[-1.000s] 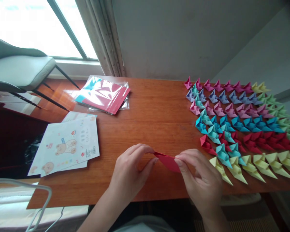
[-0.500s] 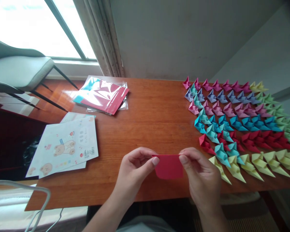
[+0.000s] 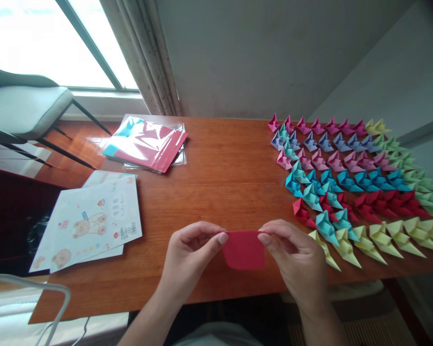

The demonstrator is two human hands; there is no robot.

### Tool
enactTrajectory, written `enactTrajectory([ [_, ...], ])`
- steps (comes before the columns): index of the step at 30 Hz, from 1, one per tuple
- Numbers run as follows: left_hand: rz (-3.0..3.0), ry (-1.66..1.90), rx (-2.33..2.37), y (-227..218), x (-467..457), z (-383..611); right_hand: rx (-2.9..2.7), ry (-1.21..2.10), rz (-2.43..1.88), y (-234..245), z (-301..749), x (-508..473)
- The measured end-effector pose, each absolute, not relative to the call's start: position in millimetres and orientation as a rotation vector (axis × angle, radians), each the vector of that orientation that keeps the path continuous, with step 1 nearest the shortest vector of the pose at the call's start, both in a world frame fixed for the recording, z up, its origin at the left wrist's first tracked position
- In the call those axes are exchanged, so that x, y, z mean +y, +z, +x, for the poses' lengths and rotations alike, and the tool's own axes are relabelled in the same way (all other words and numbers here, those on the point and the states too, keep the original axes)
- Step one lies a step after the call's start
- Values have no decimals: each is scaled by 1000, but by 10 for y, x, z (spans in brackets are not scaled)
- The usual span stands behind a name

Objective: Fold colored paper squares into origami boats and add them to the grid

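Observation:
A small red sheet of folding paper (image 3: 244, 251) hangs between my two hands over the front of the table. My left hand (image 3: 195, 250) pinches its upper left corner between thumb and fingers. At the upper right corner, my right hand (image 3: 292, 257) grips it the same way. The sheet's top edge is stretched straight, and its lower part droops towards me. To the right stand rows of folded paper figures in several colours; a red figure (image 3: 303, 214) and a pale yellow figure (image 3: 325, 251) are closest to my right hand.
A shiny plastic packet of coloured paper (image 3: 147, 144) lies at the table's back left. Bear-printed sheets (image 3: 94, 221) overlap the left edge. A chair (image 3: 25, 110) stands beside the window, and a white metal rail (image 3: 63, 300) curves at the lower left. The wooden table (image 3: 216, 182) meets the wall behind.
The view has shifted slightly, so the table's things sit a little further left. Both hands keep their pinch on the red paper, which stays stretched between them.

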State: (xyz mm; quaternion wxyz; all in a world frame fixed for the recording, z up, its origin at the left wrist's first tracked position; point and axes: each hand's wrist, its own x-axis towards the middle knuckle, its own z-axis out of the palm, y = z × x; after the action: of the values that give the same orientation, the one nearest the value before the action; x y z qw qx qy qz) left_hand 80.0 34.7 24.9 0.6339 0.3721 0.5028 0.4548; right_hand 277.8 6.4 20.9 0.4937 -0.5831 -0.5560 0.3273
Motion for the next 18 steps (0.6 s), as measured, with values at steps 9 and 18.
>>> enactTrajectory([
  [9,891,1066,1243,239,339,855,-1256,828,-1435,193,2716,88],
  [18,1151,1018,1226,197,340,861,-1194,757,-1440,148,2716,83],
])
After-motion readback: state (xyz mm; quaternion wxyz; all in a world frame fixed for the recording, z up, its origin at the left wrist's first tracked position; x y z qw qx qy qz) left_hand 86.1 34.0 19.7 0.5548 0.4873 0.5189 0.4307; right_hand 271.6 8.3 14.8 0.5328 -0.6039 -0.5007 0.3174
